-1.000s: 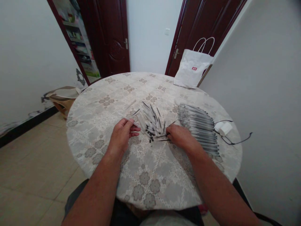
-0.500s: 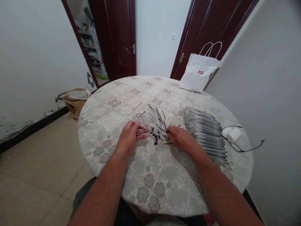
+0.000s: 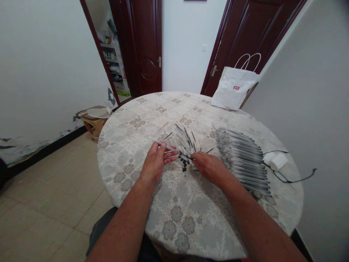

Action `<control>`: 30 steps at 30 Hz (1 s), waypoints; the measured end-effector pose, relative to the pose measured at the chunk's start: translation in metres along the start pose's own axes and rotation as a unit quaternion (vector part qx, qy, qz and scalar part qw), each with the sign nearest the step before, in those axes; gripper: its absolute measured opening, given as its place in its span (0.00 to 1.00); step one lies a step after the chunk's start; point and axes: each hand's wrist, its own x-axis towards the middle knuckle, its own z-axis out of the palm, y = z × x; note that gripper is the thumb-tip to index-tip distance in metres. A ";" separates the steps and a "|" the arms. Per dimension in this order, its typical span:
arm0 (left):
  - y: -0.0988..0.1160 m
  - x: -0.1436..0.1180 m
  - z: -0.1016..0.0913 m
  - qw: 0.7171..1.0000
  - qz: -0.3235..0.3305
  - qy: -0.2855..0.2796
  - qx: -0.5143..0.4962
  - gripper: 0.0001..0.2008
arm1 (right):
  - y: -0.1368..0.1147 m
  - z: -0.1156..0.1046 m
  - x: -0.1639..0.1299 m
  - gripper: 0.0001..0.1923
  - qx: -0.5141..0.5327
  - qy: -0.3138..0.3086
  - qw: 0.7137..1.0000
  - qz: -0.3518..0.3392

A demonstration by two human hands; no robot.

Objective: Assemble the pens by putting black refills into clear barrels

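Head view, seated at a round surface covered with a floral lace-pattern cloth. Left hand rests on the cloth, thumb and fingers closed on one clear pen barrel that runs up-left to down-right across the fingertips. Right hand lies palm down just right of centre, fingers curled at the near edge of the loose pile; a thin black refill appears to sit pinched at its fingertips, though the grip itself is partly hidden, so contact is likely but not certain. Between and just beyond the two hands: a fanned pile of clear barrels and black refills, with small black caps scattered at its near end. To the right of the right hand, a neat row of assembled pens laid side by side, reaching towards the surface edge. Beyond that row, a white charger block with black cable. Far side: white paper bag with handles, standing against the dark door frame.
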 end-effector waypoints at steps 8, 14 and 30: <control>-0.005 0.000 -0.002 0.998 0.004 -0.025 0.051 0.12 | -0.002 0.002 0.002 0.13 -0.006 -0.001 1.000 0.000; -0.006 0.001 -0.005 0.999 -0.001 -0.018 0.034 0.14 | -0.002 0.004 0.001 0.15 0.007 0.039 0.999 -0.022; -0.002 -0.007 0.001 0.990 -0.089 -0.101 -0.043 0.10 | -0.016 0.021 0.003 0.07 0.401 0.217 0.887 -0.072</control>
